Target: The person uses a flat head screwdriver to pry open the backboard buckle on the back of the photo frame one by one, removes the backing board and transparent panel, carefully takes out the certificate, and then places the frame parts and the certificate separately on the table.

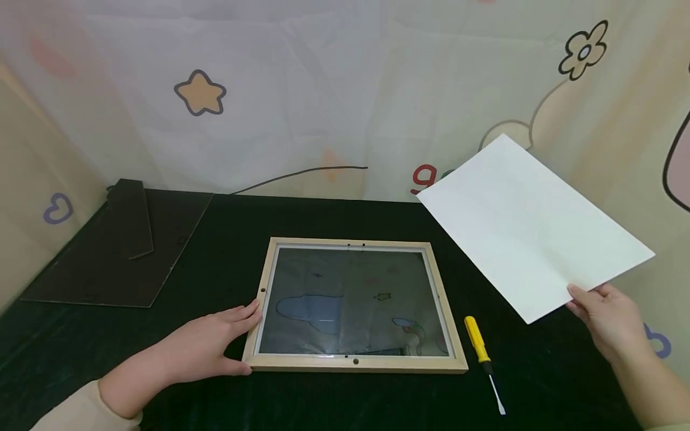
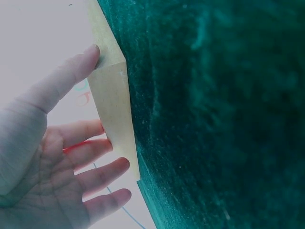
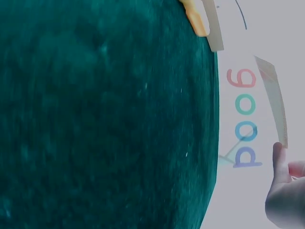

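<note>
A light wooden picture frame [image 1: 302, 362] lies flat, with a pane [image 1: 366, 275] inside it that reflects the backdrop. My left hand [image 1: 207, 344] touches its near-left corner, fingers along the left side and thumb at the front edge. In the left wrist view, the loosely straight fingers of the left hand [image 2: 66, 143] rest against the frame's wooden side [image 2: 112, 95]. Up on the right, my right hand [image 1: 617, 317] pinches a white sheet [image 1: 533, 227] by its lower edge, thumb on top. The right wrist view catches that sheet [image 3: 275, 102] nearly edge-on above the right hand [image 3: 286, 195].
Right of the frame lies a yellow-handled screwdriver [image 1: 477, 338], blade toward me. A dark backing board [image 1: 86, 269] with a stand leg [image 1: 132, 215] lies at the far left. Dark green cloth [image 1: 242, 404] covers the table, and a printed curtain [image 1: 302, 90] hangs behind.
</note>
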